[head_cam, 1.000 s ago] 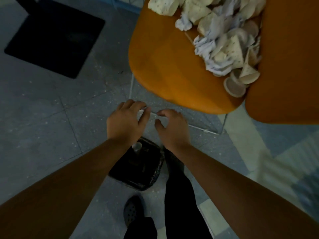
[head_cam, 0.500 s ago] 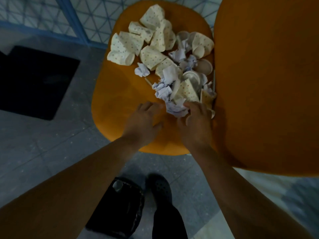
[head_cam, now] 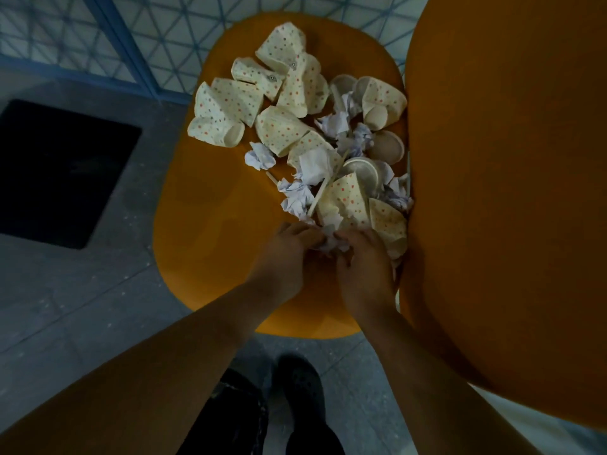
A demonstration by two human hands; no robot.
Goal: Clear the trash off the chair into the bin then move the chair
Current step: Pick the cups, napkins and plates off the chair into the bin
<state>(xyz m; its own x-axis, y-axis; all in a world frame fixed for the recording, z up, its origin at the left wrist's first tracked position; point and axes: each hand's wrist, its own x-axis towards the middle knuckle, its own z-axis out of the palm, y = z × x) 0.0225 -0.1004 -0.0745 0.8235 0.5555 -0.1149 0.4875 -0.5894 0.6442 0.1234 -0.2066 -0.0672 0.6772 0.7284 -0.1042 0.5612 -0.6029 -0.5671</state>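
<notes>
An orange chair seat (head_cam: 210, 231) carries a heap of trash: several crushed dotted paper cups (head_cam: 282, 129), crumpled white tissues (head_cam: 261, 159), round lids (head_cam: 387, 147) and a wooden stick (head_cam: 325, 188). The chair's orange backrest (head_cam: 512, 192) fills the right side. My left hand (head_cam: 285, 254) and my right hand (head_cam: 361, 267) are together at the near edge of the heap, both closing on one wad of crumpled tissue (head_cam: 330, 241). The black-lined bin (head_cam: 230, 418) stands on the floor under my left forearm, mostly hidden.
Grey tiled floor (head_cam: 82, 307) lies left of the chair, with a black square mat (head_cam: 56, 172) on it. A blue-framed mesh panel (head_cam: 98, 37) runs behind the chair. My dark shoe and trouser leg (head_cam: 302, 402) stand beside the bin.
A second ago both hands hovered over the bin. They rose to the seat, reached the near side of the heap, and have now drawn together around a tissue wad.
</notes>
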